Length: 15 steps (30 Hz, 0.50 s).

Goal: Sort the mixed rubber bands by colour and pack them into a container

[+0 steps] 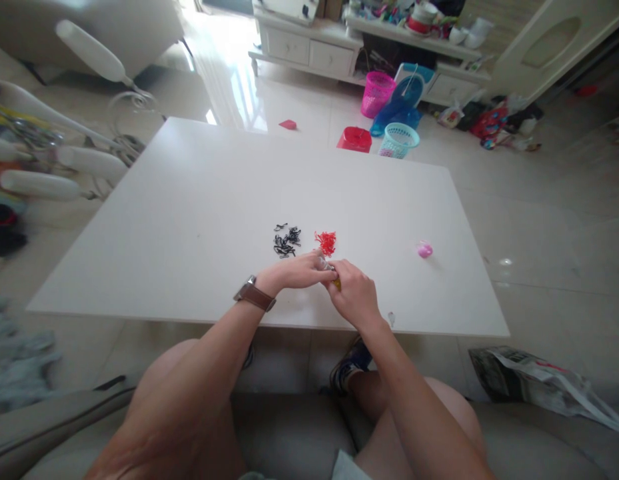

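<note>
Both hands meet over the near half of the white table (229, 200). Between their fingers is a small clear plastic bag (326, 265) with something yellow in it, mostly covered by the fingers. My left hand (302, 269), with a watch on its wrist, is closed on the bag's clear end. My right hand (355, 291) grips it at the yellow part. Just beyond the fingers lies a heap of small red rubber bands (326, 241). Left of that is a loose pile of black rubber bands (286, 241).
A small pink bundle (425, 250) lies on the table's right side, and a small clear scrap (392, 318) near the front edge. Past the far edge stand a red stool (356, 139) and a light-blue basket (400, 139). White lamp arms (89, 53) reach in at left.
</note>
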Motion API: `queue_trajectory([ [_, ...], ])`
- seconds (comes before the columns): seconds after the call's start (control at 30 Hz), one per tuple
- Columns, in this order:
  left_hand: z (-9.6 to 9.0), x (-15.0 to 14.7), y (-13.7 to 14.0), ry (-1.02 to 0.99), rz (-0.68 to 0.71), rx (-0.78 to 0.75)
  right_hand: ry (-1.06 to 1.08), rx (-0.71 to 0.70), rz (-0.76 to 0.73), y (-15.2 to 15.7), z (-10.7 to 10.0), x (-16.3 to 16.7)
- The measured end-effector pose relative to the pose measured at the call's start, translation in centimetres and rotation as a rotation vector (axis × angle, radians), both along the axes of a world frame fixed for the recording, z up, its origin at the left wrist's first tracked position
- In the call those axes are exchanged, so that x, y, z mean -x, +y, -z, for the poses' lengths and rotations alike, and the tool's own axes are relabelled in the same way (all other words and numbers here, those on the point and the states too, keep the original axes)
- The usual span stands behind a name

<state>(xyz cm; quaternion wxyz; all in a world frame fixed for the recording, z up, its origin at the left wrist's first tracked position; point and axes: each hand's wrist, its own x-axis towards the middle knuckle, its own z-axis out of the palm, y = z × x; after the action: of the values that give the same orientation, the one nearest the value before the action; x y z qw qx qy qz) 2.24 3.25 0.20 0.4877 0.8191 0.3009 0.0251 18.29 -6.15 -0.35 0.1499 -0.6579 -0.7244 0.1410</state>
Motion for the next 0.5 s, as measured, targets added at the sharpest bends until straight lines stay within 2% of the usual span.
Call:
queue_trajectory([
  [0.23,0.2,0.7,0.5,-0.089,-0.119,-0.073,0.061,-0.016,0.038,0.8,0.1,0.0],
  [0.4,-0.3,1.4,1.2,-0.194,-0.19,-0.055,0.092,-0.01,0.063,0.8,0.0,0.0],
  [0.5,-0.1,1.7,1.9,-0.259,-0.33,-0.076,0.114,-0.015,0.09,0.8,-0.1,-0.3],
])
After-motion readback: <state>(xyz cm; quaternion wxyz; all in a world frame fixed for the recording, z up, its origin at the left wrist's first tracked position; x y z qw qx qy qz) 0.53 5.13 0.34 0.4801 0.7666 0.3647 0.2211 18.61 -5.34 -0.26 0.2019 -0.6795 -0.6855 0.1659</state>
